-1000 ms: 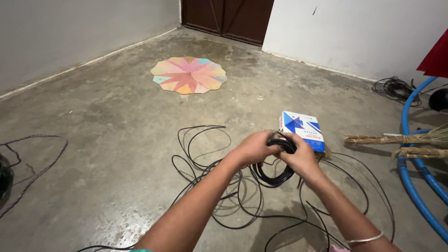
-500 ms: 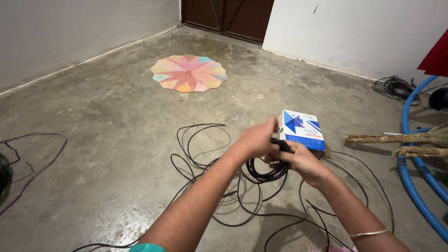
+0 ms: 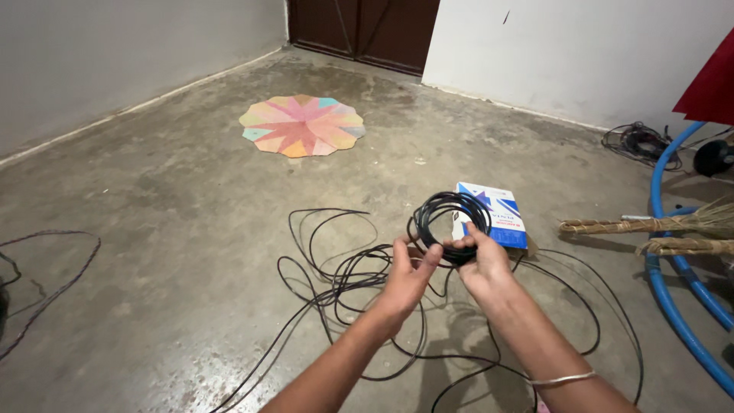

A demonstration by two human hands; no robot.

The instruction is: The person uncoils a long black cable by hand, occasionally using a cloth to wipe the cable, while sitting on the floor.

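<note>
I hold a small coil of black cable point(image 3: 436, 216) upright in front of me. My right hand point(image 3: 480, 261) grips the coil's lower edge, fingers closed around the bundled loops. My left hand point(image 3: 409, 271) pinches the strand that runs into the coil from the left. The rest of the black cable point(image 3: 336, 275) lies in loose tangled loops on the concrete floor below my hands. A blue and white box point(image 3: 497, 218) lies flat on the floor just behind the coil.
A multicoloured round mat point(image 3: 302, 125) lies further back on the floor. Two brooms point(image 3: 650, 226) and a blue hose point(image 3: 673, 298) are at the right. Another cable bundle point(image 3: 638, 141) sits by the white wall. A thin wire point(image 3: 46, 260) lies at left.
The coil was down low between my hands; it now stands raised and upright. My left hand has slid down to the incoming strand, and both hands sit lower in view.
</note>
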